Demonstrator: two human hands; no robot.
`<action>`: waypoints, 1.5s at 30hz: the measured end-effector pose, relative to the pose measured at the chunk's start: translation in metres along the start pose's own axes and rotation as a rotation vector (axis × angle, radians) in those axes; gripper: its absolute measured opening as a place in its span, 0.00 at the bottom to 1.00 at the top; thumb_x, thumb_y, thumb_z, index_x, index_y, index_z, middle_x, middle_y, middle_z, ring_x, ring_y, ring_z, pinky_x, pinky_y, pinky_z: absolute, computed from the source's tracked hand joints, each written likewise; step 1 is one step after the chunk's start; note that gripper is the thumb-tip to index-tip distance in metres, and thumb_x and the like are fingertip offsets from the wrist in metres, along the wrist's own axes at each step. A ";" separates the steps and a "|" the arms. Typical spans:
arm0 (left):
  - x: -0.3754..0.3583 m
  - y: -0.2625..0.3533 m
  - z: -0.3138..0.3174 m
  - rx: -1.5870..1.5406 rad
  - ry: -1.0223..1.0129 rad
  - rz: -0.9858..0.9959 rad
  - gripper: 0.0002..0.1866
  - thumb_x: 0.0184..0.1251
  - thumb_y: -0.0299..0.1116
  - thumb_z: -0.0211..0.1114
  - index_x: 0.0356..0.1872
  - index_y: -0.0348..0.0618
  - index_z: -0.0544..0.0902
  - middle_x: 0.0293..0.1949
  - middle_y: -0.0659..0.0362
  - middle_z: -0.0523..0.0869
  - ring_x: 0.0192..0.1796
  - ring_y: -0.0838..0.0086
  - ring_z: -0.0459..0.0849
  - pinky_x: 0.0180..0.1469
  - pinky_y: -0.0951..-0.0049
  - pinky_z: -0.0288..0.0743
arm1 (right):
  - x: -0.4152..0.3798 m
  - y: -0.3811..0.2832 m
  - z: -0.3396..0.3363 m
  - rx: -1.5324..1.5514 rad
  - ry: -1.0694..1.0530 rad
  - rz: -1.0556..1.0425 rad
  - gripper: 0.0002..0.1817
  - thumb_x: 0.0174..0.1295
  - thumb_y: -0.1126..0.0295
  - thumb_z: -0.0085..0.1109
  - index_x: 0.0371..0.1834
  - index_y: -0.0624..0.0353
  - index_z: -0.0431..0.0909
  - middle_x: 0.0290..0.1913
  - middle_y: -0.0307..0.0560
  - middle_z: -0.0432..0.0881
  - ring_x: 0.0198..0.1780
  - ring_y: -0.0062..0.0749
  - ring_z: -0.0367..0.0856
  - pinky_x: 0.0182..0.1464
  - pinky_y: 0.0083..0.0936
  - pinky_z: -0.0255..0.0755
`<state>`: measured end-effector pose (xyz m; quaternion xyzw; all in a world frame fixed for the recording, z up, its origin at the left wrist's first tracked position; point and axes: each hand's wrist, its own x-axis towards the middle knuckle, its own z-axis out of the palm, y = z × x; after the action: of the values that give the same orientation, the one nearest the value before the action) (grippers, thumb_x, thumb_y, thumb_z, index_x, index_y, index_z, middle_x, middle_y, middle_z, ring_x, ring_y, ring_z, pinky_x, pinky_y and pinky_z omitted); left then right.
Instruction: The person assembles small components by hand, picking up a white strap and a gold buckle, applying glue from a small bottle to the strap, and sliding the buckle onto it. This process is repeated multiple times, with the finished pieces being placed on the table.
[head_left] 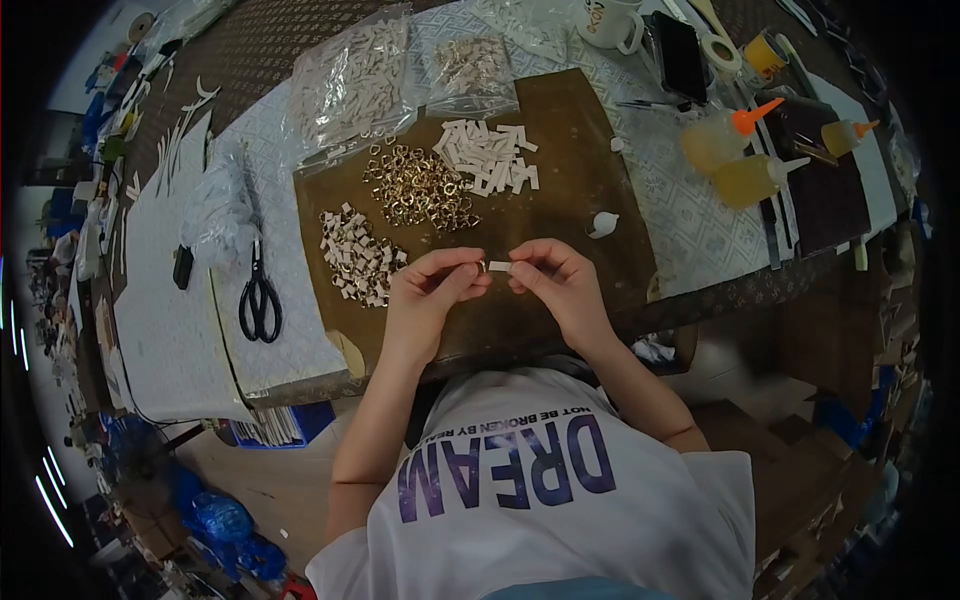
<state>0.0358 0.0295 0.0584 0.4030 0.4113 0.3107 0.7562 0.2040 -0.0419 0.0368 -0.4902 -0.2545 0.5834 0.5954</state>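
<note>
One cloth-covered table (695, 245), across upper frame, front edge beneath both forearms | white shirt (560, 545), bottom centre, upside-down “DREAM” and “NOT BE BROKEN BY REA…” | brown mat (622, 262), centre, bare at lower right | right hand (558, 277), left hand (438, 276), mid-frame, fingertips closed on white strip (500, 266) and gold-coloured ring (483, 267) respectively, strip between both hands

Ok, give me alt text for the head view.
The left hand holds a golden piece beside a white strip pinched in the right hand. On the brown mat lie piles of golden rings, white strips and small white and golden pieces.
</note>
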 end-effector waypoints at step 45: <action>-0.003 -0.007 -0.002 -0.191 -0.018 -0.141 0.11 0.57 0.24 0.67 0.42 0.35 0.81 0.37 0.53 0.85 0.37 0.73 0.85 0.42 0.78 0.80 | 0.007 0.001 -0.059 -0.631 0.443 -0.457 0.21 0.57 0.75 0.62 0.54 0.62 0.70 0.52 0.49 0.74 0.49 0.30 0.74 0.53 0.23 0.68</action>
<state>0.0335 0.0246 0.0527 0.3021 0.4005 0.2910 0.8146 0.2559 -0.0525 0.0108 -0.6922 -0.3881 0.2118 0.5705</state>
